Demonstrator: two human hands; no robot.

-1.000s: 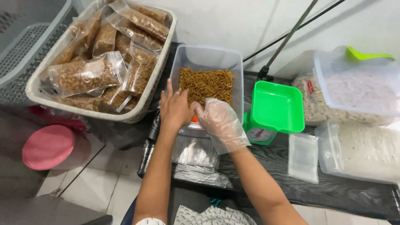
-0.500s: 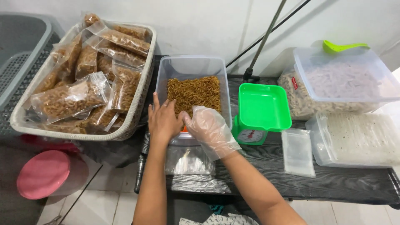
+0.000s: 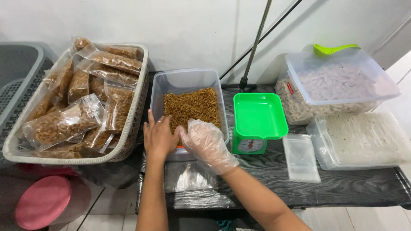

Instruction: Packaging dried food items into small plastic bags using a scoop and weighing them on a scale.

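Note:
A clear plastic tub (image 3: 188, 77) holds brown spiral snacks (image 3: 192, 107) on the black table. My bare left hand (image 3: 159, 137) lies flat on the tub's near left corner with its fingers stretched out. My right hand (image 3: 206, 143), in a thin clear glove, curls over the tub's near edge beside it. A small orange thing (image 3: 182, 146) shows between the two hands, mostly hidden. Flat clear bags (image 3: 188, 177) lie just below the hands.
A white basket (image 3: 128, 128) of filled snack bags (image 3: 64, 122) stands at the left. A green scale (image 3: 257, 115) sits right of the tub, with empty bags (image 3: 301, 157) beside it. Big clear containers (image 3: 338, 81) and a green scoop (image 3: 334, 48) are at the right. A pink lid (image 3: 43, 201) lies below left.
The view has swung, so everything sits lower and further left in frame. Both hands stay at the tub's near edge, hardly moved relative to it.

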